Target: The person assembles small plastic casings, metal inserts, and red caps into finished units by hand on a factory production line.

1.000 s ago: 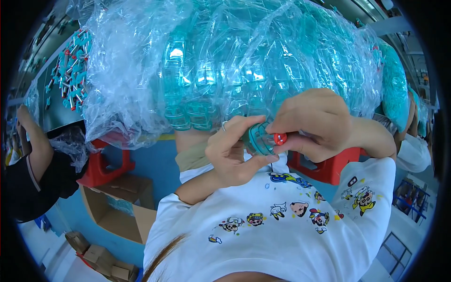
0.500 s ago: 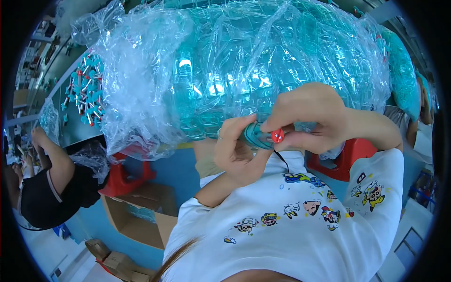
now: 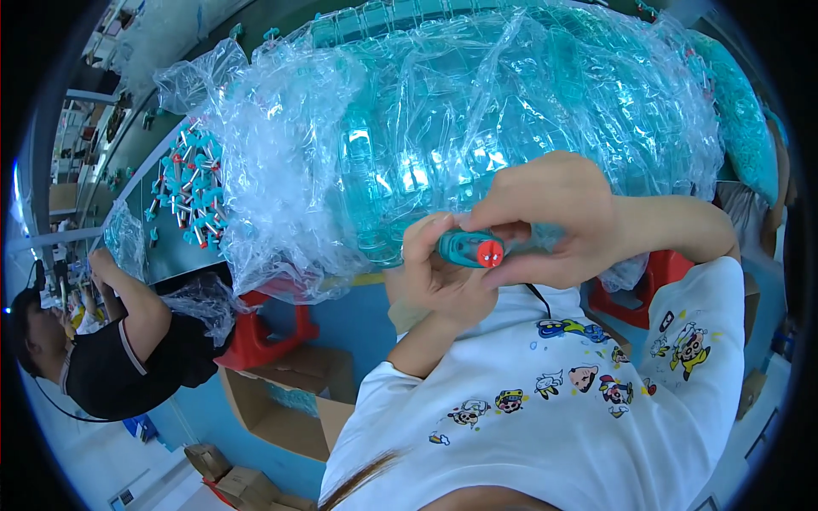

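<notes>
A hollow teal plastic piece (image 3: pixel 461 248) rests in my left hand (image 3: pixel 439 277), whose fingers and thumb are closed around it. In its right end sits a round red part (image 3: pixel 490 254) with two small metal tips showing. My right hand (image 3: pixel 554 217) pinches around that end, the forefinger above and the thumb below. The right hand's other fingers are curled. Just beyond both hands lies a big clear plastic bag (image 3: pixel 511 94) full of translucent teal plastic pieces.
A pile of small teal, red and metal parts (image 3: pixel 189 183) lies on the dark green table (image 3: pixel 170 249) at left. Red stools (image 3: pixel 273 334) and an open cardboard box (image 3: pixel 273 416) stand below. A person in black (image 3: pixel 136 362) sits at the left; another teal-filled bag (image 3: pixel 741 119) is at right.
The red part now sits closer against the teal piece, and the right fingers have shifted from the red part to around its end. The view has swung slightly left.
</notes>
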The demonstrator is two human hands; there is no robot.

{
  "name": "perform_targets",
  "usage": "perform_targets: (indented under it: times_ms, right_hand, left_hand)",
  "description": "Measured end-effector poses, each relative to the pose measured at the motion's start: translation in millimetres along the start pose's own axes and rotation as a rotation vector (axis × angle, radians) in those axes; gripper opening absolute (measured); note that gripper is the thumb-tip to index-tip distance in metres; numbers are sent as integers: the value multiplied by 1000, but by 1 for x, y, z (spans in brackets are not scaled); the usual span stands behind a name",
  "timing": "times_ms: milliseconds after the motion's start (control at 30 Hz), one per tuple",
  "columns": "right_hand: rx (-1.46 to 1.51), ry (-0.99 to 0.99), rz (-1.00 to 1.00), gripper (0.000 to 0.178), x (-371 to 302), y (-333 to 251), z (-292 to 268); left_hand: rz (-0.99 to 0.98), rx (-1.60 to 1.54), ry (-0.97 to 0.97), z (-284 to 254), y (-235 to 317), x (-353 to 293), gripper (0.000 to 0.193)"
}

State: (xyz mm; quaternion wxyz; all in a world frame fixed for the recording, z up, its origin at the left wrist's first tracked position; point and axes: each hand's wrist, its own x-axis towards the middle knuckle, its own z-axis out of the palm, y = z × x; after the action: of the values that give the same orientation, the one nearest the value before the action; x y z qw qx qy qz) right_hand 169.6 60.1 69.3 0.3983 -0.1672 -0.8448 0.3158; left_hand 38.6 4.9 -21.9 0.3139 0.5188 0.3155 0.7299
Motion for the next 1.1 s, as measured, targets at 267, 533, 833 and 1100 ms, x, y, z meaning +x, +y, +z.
perform_targets:
  times_ms: [267, 533, 833, 1100]
  right_hand:
    - [-125, 40, -72, 32, 9, -2, -1]
    - [-269, 126, -101, 25, 19, 1, 0]
    - [-383, 110, -85, 25, 55, 4, -26]
    - [-909, 149, -196, 24, 116, 144, -57]
  left_hand:
    - [-45, -138, 76, 11, -9, 4, 55]
    - [-148, -60, 101, 19, 1, 17, 54]
    - [31, 319, -154, -1, 11, 47, 73]
    - [115, 904, -373, -29, 8, 59, 47]
